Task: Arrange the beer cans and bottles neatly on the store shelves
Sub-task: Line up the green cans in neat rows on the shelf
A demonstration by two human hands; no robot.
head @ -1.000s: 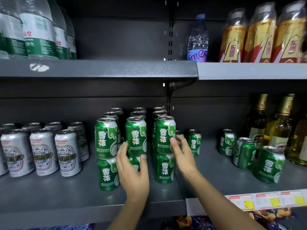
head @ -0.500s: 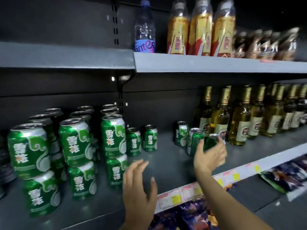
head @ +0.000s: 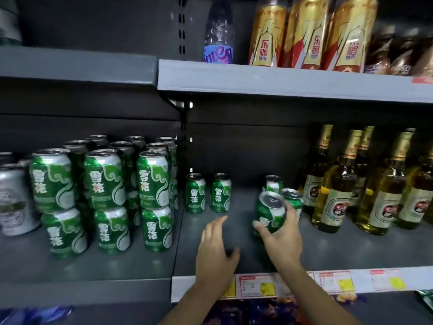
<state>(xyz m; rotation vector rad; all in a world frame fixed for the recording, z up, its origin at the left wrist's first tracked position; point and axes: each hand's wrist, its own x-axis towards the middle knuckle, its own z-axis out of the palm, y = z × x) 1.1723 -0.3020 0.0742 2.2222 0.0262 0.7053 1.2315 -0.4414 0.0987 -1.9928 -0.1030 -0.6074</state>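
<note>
On the grey shelf, right hand grips green can

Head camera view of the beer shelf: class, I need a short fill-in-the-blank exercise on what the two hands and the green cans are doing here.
1. The right hand grips a tilted ____ can.
2. The left hand is open and holds ____.
3. The stacked green cans on the left stand ____ layers high.
4. Two single green cans stand upright ____ the stack and the gripped can.

Missing words: green; nothing; two; between
</note>
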